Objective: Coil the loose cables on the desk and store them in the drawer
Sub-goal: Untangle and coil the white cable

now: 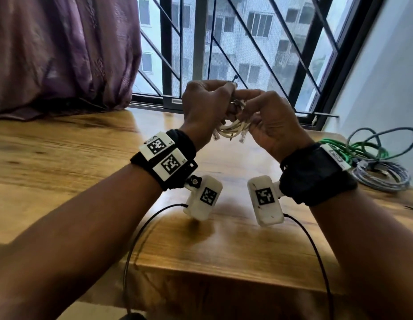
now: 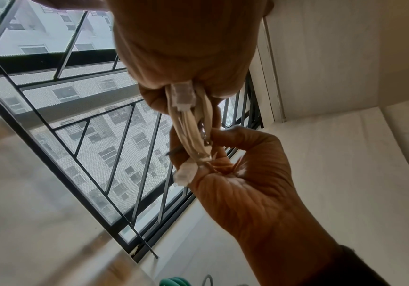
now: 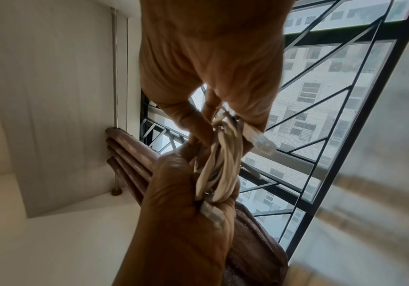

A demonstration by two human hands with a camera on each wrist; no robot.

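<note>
Above the wooden desk (image 1: 85, 158), both hands, left hand (image 1: 204, 107) and right hand (image 1: 273, 121), grip the coiled white network cable (image 1: 233, 128), probably securing it; next, the drawer.

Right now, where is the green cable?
In the head view, the green cable lies on the desk's far right, beside a grey cable.
</note>
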